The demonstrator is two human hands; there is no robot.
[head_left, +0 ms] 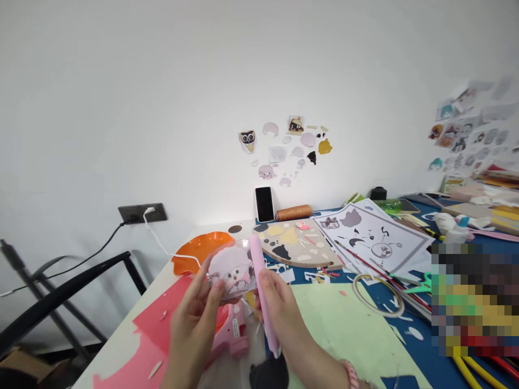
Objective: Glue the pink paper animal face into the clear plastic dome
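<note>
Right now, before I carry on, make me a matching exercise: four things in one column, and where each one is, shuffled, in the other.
Things
1. smartphone
2. pink rod-shaped tool
3. wavy-edged orange dish
4. clear cartoon-character disc

Places
A. held in the left hand
B. on the table, beyond the left hand
C. propped up against the white wall
D. held in the right hand

Pairs: 1-C, 2-D, 3-B, 4-A
</note>
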